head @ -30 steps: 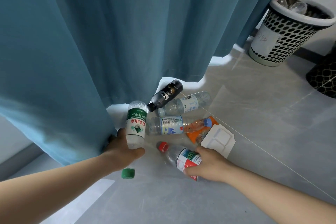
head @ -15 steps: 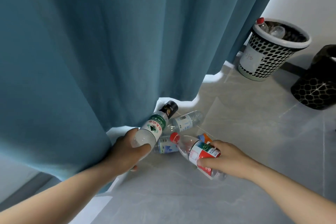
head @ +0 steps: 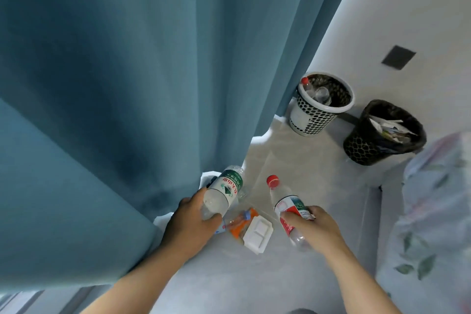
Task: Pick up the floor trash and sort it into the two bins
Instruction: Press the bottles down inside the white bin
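Observation:
My left hand (head: pixel 190 224) grips the base of a clear bottle with a green label (head: pixel 225 190), held up off the floor and uncapped. My right hand (head: pixel 309 227) holds a clear bottle with a red cap and red label (head: pixel 285 205), tilted with its cap pointing away. On the grey floor between my hands lie an orange wrapper with a small bottle (head: pixel 239 223) and a white plastic tray (head: pixel 257 233). A white perforated bin (head: pixel 318 109) with bottles inside stands at the back. Beside it is a black bin (head: pixel 382 135) holding paper scraps.
A teal curtain (head: pixel 127 84) hangs over the left and centre, reaching the floor by my left hand. A bed with leaf-patterned bedding (head: pixel 433 211) fills the right side. A white wall with a dark plate (head: pixel 398 56) stands behind the bins.
Both hands have lifted their bottles off the floor and the view has risen and swung toward the bins. The black bin and the bed have come into view.

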